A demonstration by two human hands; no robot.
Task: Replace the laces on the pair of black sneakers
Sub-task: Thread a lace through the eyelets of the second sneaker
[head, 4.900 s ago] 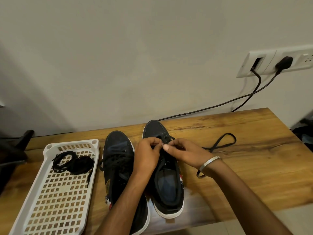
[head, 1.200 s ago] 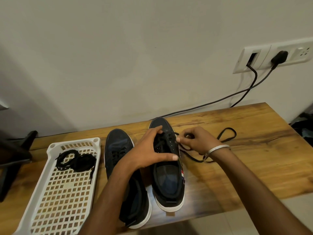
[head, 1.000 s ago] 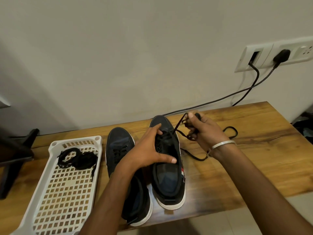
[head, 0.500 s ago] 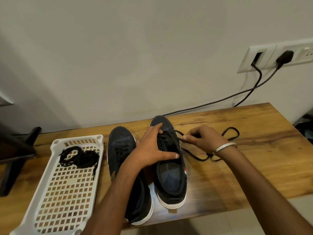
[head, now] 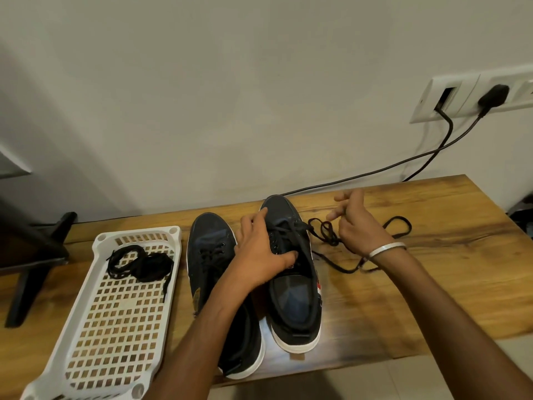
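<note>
At frame centre, the right-hand black sneaker (head: 291,272) is gripped across its eyelets by the left hand (head: 259,252), thumb curled onto the tongue. Its loose black lace (head: 326,233) is pinched by the right hand (head: 356,226), other fingers spread. The second sneaker (head: 210,255) is seen beside a white basket (head: 95,327) holding bundled laces (head: 141,262), lower left.

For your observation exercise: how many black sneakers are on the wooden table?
2. The left sneaker lies beside the white basket, partly under the left forearm. The right sneaker sits beside it, held by the left hand.
</note>
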